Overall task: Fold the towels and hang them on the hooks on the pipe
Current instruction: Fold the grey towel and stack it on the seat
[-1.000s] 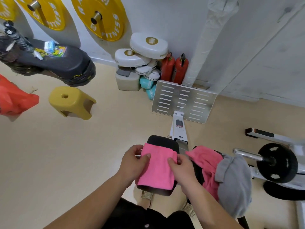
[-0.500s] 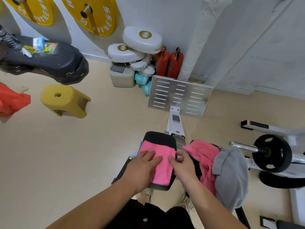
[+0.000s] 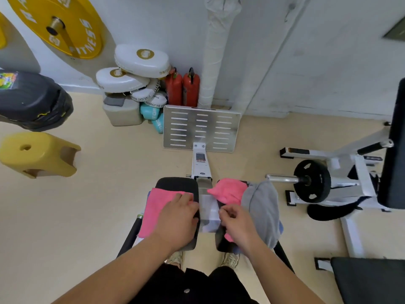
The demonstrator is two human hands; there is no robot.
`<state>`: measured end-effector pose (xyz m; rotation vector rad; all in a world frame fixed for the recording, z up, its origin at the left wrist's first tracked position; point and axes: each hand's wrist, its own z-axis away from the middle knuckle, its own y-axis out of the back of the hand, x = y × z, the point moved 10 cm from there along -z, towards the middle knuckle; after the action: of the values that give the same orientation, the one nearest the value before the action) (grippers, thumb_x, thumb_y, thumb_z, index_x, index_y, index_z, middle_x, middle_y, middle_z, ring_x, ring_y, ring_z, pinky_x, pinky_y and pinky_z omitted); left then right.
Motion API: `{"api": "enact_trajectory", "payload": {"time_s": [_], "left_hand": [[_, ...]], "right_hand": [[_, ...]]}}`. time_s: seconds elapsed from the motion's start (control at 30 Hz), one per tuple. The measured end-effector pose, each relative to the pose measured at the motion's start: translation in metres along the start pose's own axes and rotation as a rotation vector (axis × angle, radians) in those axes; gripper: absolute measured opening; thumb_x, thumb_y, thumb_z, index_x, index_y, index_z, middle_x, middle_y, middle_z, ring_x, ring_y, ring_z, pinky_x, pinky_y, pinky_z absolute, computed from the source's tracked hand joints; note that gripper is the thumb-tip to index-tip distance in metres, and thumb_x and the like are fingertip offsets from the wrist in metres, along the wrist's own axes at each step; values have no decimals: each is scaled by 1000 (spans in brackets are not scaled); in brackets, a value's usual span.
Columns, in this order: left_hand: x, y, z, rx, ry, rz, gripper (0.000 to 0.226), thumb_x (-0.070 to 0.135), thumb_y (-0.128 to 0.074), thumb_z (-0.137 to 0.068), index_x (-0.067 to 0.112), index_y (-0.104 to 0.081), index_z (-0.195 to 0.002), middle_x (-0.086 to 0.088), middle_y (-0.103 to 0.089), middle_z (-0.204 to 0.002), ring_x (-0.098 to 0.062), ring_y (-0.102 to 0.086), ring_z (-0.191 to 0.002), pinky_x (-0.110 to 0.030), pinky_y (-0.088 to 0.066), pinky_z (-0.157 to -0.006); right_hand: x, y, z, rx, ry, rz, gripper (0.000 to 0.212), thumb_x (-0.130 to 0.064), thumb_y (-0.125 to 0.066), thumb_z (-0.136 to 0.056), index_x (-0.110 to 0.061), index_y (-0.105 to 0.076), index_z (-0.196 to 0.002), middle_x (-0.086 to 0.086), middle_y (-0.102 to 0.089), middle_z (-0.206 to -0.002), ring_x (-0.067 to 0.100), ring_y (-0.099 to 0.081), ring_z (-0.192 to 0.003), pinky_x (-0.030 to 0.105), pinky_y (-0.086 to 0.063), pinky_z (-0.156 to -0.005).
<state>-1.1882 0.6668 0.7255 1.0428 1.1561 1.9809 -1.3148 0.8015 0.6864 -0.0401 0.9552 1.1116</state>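
A folded pink towel lies on the left black pad of a gym machine. My left hand rests flat on the towel's right side, fingers spread, pressing it down. My right hand hovers over the right pad with fingers curled and nothing clearly held. Just beyond it a second pink towel lies bunched, with a grey towel draped beside it over the right pad. A white wrapped pipe runs up the wall ahead; no hooks show on it.
A slotted metal footplate stands ahead on the machine's rail. Two red extinguishers and white boxing pads sit by the wall. A yellow stool is at left, a weight machine with a black plate at right.
My left hand slid right and flattened on the folded pink towel. My right hand left that towel and moved right toward the bunched pink one. The view shifted left.
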Motion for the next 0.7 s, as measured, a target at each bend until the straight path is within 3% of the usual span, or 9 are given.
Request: {"api": "enact_trajectory", "payload": {"time_s": [0.07,0.13,0.2,0.27,0.33,0.47,0.6,0.7], "left_hand": [[30,2,-7,35,-37,86,34,36,-52,-82,18,-71,-104,-2,-63,-113,-27,-59,-103,-40,-55,-75],[54,-5,-12,-4,-58,127,37,36,-50,-87,19,-69,-114,-1,-59,-120,-25,-56,-108,-37,-53,-77],[75,-12,-14,-48,-53,176,36,32,-49,-88,18,-67,-116,0,-58,-122,-25,-57,-110,-36,-54,-80],[89,-17,-14,-57,-20,266,34,29,-50,-86,17,-69,-112,-1,-59,-118,-25,-61,-107,-38,-55,-85],[98,-24,-12,-63,43,351,29,27,-54,-86,17,-70,-109,1,-59,-115,-23,-63,-105,-41,-54,-89],[109,-29,-3,-38,177,453,28,29,-60,-91,21,-70,-116,7,-59,-119,-15,-64,-103,-36,-54,-92],[117,-29,0,12,295,525,25,31,-66,-92,24,-71,-115,7,-63,-117,-12,-64,-101,-33,-53,-93],[126,-28,-3,59,398,622,26,36,-69,-89,30,-70,-114,8,-67,-111,-11,-66,-96,-33,-55,-90]], "right_hand": [[8,41,3,133,-7,49,10,-21,-62,-97,-14,-68,-98,-3,-65,-82,14,-58,-71,19,-48,-63],[23,88,4,334,-23,178,22,-26,-65,-93,-18,-65,-113,2,-64,-100,21,-63,-88,34,-56,-79],[35,120,2,419,9,316,36,-29,-68,-88,-19,-59,-122,5,-58,-113,27,-60,-101,46,-54,-89],[51,133,-6,356,-17,342,48,-37,-69,-84,-18,-57,-126,6,-58,-116,30,-59,-106,47,-53,-93],[68,134,-17,248,-37,236,47,-39,-70,-84,-16,-60,-123,6,-63,-111,28,-62,-102,42,-54,-89],[66,140,-19,204,75,122,10,-26,-72,-88,-23,-64,-94,4,-64,-101,23,-64,-92,37,-51,-78],[48,155,-1,187,217,1,23,-7,-79,-78,-7,-56,-75,11,-59,-83,24,-55,-80,39,-46,-76],[46,163,12,19,187,-206,26,-16,-78,-70,-9,-54,-70,9,-57,-74,20,-51,-72,36,-41,-71]]}}
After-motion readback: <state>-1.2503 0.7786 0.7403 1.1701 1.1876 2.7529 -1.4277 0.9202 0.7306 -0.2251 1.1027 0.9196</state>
